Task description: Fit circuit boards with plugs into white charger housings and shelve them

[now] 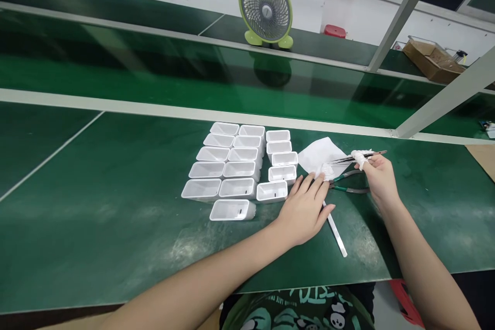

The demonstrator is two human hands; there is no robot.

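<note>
Head view: tweezers point(348, 158) point left over white sheet point(319, 150)

Their long axis runs left-right; the right hand point(379, 175) pinches them, the rear end jutting right past its fingers. Left hand point(303, 211) lies flat, fingers extended, by the sheet's near edge. Pliers point(350, 190) lie between the hands. White trays point(235, 190) crowd the left; bare green tabletop point(436, 206) opens right.
</note>
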